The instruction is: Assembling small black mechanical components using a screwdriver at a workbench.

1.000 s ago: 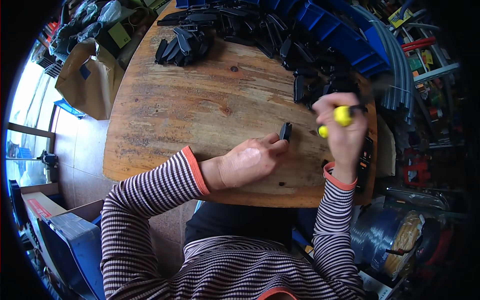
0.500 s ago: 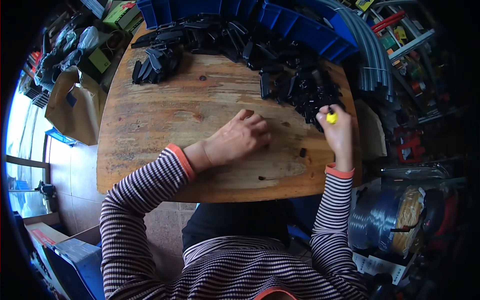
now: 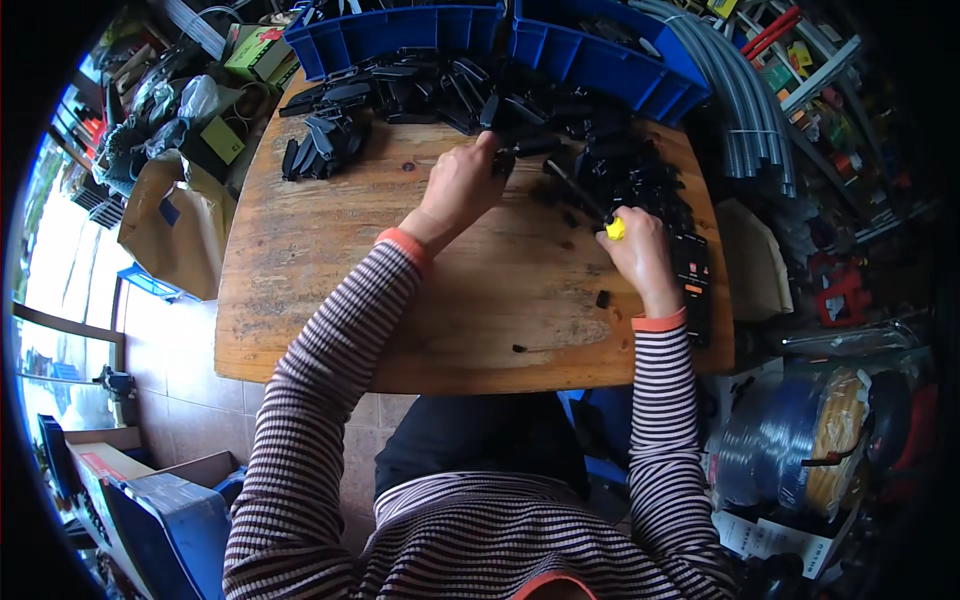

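Observation:
Over the near edge of the heap of black plastic parts [image 3: 460,90], my left hand [image 3: 463,180] is closed on a black plastic part [image 3: 503,162], mostly hidden by the fingers. My right hand [image 3: 643,255] grips a screwdriver with a yellow handle end [image 3: 615,229]. A long dark shaft [image 3: 577,188] points from it toward the far left, its tip above the table near the heap. More small black pieces [image 3: 645,185] lie massed just beyond my right hand.
Two small dark pieces [image 3: 602,299] lie on the wooden table [image 3: 330,280], apart from the heap. A phone [image 3: 692,285] with a lit screen is beside my right wrist. Blue bins [image 3: 400,40] line the far edge. Grey hoses [image 3: 740,110] and a brown paper bag [image 3: 180,235] flank the table.
My left hand has moved forward to the heap and closed on a part. My right hand has shifted left with the screwdriver, uncovering the phone. The view has shifted slightly.

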Demonstrator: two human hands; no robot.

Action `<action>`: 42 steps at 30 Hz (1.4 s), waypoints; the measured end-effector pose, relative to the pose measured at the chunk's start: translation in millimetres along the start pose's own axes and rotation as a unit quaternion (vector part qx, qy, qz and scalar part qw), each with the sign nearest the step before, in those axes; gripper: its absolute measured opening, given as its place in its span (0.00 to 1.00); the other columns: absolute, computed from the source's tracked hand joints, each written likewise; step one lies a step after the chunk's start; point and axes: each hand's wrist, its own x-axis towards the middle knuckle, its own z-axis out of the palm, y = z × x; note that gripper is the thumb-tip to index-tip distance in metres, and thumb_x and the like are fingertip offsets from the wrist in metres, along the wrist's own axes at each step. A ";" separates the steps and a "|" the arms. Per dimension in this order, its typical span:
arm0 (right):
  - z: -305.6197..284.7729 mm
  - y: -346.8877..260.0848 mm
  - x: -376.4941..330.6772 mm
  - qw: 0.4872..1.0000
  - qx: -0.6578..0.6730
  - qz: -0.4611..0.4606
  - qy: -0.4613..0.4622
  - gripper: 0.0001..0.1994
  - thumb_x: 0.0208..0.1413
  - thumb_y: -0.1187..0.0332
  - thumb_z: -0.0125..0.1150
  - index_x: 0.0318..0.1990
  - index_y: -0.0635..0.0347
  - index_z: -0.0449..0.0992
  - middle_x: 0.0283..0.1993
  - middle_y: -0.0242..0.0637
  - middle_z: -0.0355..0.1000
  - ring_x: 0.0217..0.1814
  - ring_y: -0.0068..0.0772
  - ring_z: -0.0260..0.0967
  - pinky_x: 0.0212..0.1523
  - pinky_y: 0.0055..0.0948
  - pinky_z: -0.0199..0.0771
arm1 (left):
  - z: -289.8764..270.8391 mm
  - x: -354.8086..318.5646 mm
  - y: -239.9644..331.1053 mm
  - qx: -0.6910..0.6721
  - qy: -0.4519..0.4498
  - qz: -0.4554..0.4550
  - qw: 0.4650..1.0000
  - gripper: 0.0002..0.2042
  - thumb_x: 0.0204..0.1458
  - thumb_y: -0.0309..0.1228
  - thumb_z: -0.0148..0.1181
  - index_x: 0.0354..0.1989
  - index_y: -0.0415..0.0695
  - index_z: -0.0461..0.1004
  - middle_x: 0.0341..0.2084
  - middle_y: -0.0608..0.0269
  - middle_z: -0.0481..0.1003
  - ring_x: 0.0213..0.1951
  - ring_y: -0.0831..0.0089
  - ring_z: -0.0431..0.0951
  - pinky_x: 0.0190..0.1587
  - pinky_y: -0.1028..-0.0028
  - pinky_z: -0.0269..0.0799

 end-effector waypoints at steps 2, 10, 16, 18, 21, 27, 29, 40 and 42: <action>-5.4 0.9 8.1 0.999 0.004 0.012 -0.051 0.12 0.43 0.72 0.68 0.34 0.67 0.75 0.36 0.50 0.73 0.40 0.52 0.72 0.38 0.39 0.72 | -5.0 -21.9 -5.8 0.027 0.065 0.127 0.989 0.18 0.48 0.31 0.60 0.47 0.40 0.69 0.39 0.48 0.75 0.36 0.55 0.78 0.38 0.63 0.76; -5.2 2.9 -2.3 0.998 0.003 -0.067 0.010 0.11 0.43 0.75 0.66 0.36 0.67 0.75 0.32 0.51 0.74 0.36 0.54 0.72 0.36 0.38 0.73 | -22.9 -23.6 -5.9 -0.025 0.072 0.161 0.984 0.15 0.48 0.29 0.59 0.46 0.40 0.72 0.36 0.52 0.75 0.32 0.56 0.79 0.36 0.63 0.76; -13.8 -8.9 -16.0 0.994 0.083 -0.046 0.047 0.08 0.45 0.78 0.63 0.35 0.67 0.75 0.31 0.46 0.75 0.33 0.43 0.74 0.35 0.33 0.73 | -2.7 -32.7 12.1 0.090 -0.062 0.167 0.980 0.13 0.47 0.26 0.57 0.43 0.40 0.72 0.35 0.55 0.74 0.32 0.57 0.78 0.35 0.64 0.75; -25.2 -19.6 -22.6 0.983 0.180 -0.005 0.045 0.07 0.48 0.77 0.63 0.36 0.66 0.75 0.30 0.39 0.74 0.30 0.28 0.72 0.33 0.24 0.70 | -12.2 -43.5 26.6 0.067 -0.001 0.261 0.963 0.12 0.46 0.25 0.58 0.41 0.41 0.72 0.35 0.57 0.73 0.33 0.60 0.77 0.34 0.65 0.75; -30.6 -29.8 -26.9 0.971 0.239 -0.004 0.025 0.06 0.50 0.76 0.64 0.35 0.66 0.74 0.29 0.34 0.74 0.30 0.21 0.68 0.33 0.21 0.68 | -10.3 -65.3 31.4 0.031 0.019 0.364 0.931 0.11 0.46 0.26 0.58 0.40 0.42 0.71 0.35 0.60 0.72 0.35 0.62 0.76 0.34 0.67 0.75; -27.7 -47.5 -26.8 0.953 0.298 -0.045 -0.012 0.06 0.51 0.76 0.64 0.34 0.65 0.73 0.29 0.28 0.72 0.30 0.15 0.65 0.32 0.19 0.66 | -17.8 -85.0 16.1 0.007 0.028 0.464 0.885 0.12 0.44 0.29 0.60 0.37 0.43 0.69 0.32 0.63 0.70 0.37 0.66 0.74 0.34 0.70 0.75; -23.1 -47.7 -25.1 0.955 0.292 -0.053 -0.022 0.06 0.52 0.75 0.65 0.35 0.65 0.73 0.29 0.29 0.72 0.30 0.16 0.65 0.32 0.19 0.66 | -21.9 -95.5 10.6 0.040 0.008 0.471 0.881 0.12 0.43 0.29 0.60 0.38 0.43 0.70 0.32 0.62 0.70 0.37 0.66 0.74 0.34 0.70 0.75; -8.3 -53.4 -26.7 0.958 0.275 -0.086 0.006 0.07 0.51 0.75 0.65 0.36 0.65 0.74 0.27 0.32 0.72 0.28 0.18 0.65 0.31 0.20 0.66 | -36.3 -112.1 6.1 0.040 -0.028 0.402 0.914 0.14 0.43 0.28 0.59 0.40 0.40 0.72 0.32 0.61 0.69 0.35 0.65 0.74 0.34 0.71 0.74; -7.8 -52.2 -28.1 0.960 0.258 -0.108 0.003 0.07 0.51 0.75 0.65 0.36 0.65 0.74 0.27 0.32 0.72 0.28 0.18 0.65 0.31 0.21 0.66 | -36.6 -116.5 8.9 0.040 -0.049 0.367 0.928 0.14 0.43 0.27 0.59 0.41 0.40 0.72 0.32 0.61 0.69 0.34 0.65 0.73 0.34 0.71 0.74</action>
